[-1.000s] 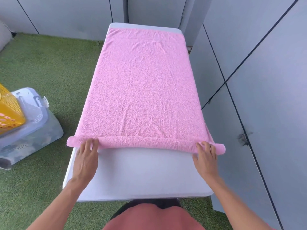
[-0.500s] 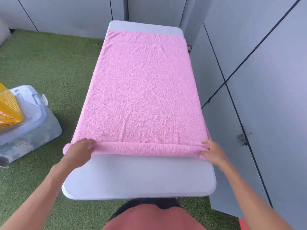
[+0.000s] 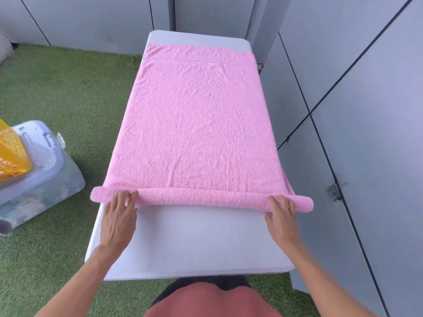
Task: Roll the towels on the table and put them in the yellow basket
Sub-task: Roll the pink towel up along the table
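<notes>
A pink towel [image 3: 196,115] lies spread along the white table [image 3: 190,243], its near edge wound into a thin roll [image 3: 201,197] that overhangs both table sides. My left hand [image 3: 119,219] lies flat with straight fingers pressing the roll's left part. My right hand [image 3: 282,217] does the same near the roll's right end. A corner of the yellow basket [image 3: 12,154] shows at the left edge, standing on a clear bin.
The clear plastic storage bin [image 3: 43,177] with a pale lid sits on green artificial turf [image 3: 64,94] left of the table. Grey wall panels [image 3: 366,110] run close along the table's right side and behind its far end.
Half a second ago both hands curled over the roll; now their fingers lie straight on it. The roll has grown thicker and moved a little further up the towel.
</notes>
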Motion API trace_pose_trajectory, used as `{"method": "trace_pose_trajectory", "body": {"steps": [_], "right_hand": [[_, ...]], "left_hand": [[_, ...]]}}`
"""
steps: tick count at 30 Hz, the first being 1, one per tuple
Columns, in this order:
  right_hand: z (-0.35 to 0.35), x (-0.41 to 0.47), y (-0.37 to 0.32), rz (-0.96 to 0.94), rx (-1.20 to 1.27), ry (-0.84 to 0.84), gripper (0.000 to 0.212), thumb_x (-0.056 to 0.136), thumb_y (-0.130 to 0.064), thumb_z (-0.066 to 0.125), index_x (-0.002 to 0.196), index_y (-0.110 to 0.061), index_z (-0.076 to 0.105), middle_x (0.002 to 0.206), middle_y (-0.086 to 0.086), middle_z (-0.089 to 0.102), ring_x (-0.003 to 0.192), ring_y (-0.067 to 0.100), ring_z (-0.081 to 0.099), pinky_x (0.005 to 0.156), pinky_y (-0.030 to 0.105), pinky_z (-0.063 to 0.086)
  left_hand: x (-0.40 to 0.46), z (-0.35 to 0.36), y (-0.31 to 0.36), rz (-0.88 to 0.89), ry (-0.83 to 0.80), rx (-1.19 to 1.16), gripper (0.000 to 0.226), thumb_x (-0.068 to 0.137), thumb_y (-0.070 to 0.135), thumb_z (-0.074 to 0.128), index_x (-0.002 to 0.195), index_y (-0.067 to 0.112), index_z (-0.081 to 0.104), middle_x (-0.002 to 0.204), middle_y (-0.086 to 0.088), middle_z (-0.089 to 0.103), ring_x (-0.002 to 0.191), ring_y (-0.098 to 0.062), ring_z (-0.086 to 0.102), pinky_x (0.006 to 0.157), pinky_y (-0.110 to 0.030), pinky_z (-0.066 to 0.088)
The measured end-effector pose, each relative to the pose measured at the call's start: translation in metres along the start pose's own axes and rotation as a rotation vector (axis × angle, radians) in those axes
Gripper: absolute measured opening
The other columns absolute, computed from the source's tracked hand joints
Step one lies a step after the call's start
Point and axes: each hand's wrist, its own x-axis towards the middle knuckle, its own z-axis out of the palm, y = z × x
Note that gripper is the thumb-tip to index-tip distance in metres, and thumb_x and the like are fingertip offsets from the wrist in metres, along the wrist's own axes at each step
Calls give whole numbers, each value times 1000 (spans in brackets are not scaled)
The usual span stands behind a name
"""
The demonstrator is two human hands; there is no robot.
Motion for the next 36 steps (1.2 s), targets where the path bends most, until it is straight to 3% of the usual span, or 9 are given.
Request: {"method": "trace_pose_trajectory", "body": {"steps": [8, 13, 16, 19, 21, 24, 27, 31, 36], "right_hand": [[-15, 16, 10, -62, -139, -147, 31, 91, -2, 48, 120, -12, 52, 116, 2, 55, 112, 26, 46, 94, 32, 34], [-40, 25, 26, 87, 235, -447, 36, 91, -16, 56, 127, -20, 52, 116, -7, 55, 111, 22, 54, 85, 31, 42], [-30, 33, 20, 148, 378, -84, 33, 83, -4, 63, 113, -17, 61, 112, 2, 56, 115, 26, 47, 91, 30, 38], [-17, 23, 5, 93, 125, 117, 17, 84, -9, 66, 95, -21, 70, 120, 5, 54, 120, 28, 37, 97, 44, 40], [-14, 7, -2, 29, -23, 165, 15, 85, -20, 67, 99, -23, 69, 125, 3, 52, 119, 28, 39, 93, 45, 41], [-2, -9, -1, -49, -93, 74, 49, 81, -32, 71, 124, -17, 56, 134, 6, 46, 120, 30, 38, 96, 44, 42], [2, 4, -1, -30, 13, 17, 55, 78, -16, 73, 129, -8, 52, 129, 11, 47, 118, 34, 39, 99, 49, 43], [-2, 27, -1, -17, 159, 18, 47, 76, 13, 63, 121, -1, 59, 118, 14, 58, 112, 37, 51, 97, 48, 44], [-19, 36, 16, -79, 27, -267, 39, 85, 10, 43, 116, -8, 59, 106, 11, 60, 104, 33, 52, 87, 39, 42]], "left_hand": [[17, -4, -11, -23, -186, 40, 34, 67, -10, 70, 95, 9, 63, 97, -7, 55, 90, -32, 53, 69, -43, 44], [29, -16, -26, -202, -535, -201, 37, 93, 3, 49, 128, 13, 56, 124, -7, 55, 113, -28, 52, 92, -39, 41], [49, -21, -19, -291, -362, -389, 34, 90, -1, 53, 121, 10, 62, 119, -16, 53, 102, -36, 52, 82, -43, 45], [41, -18, -12, -168, -61, -131, 23, 79, -7, 65, 94, 10, 69, 102, -15, 53, 85, -35, 47, 65, -46, 42], [23, -10, -4, -75, 27, -96, 25, 77, -11, 67, 96, 5, 67, 100, -15, 54, 84, -34, 47, 62, -47, 44], [-5, 10, 10, -35, -27, -87, 53, 77, -7, 68, 128, -4, 52, 125, -21, 51, 115, -42, 46, 88, -54, 50], [-1, 22, 10, -53, -77, -56, 69, 74, -10, 67, 139, -5, 40, 136, -23, 46, 132, -41, 37, 107, -51, 35], [29, 11, 8, -77, -94, -111, 54, 70, -20, 58, 119, 1, 51, 115, -15, 56, 119, -41, 48, 100, -52, 41], [29, -2, -3, -96, -231, -149, 39, 68, -22, 52, 97, 4, 60, 93, -11, 60, 92, -37, 54, 74, -45, 43]]}}
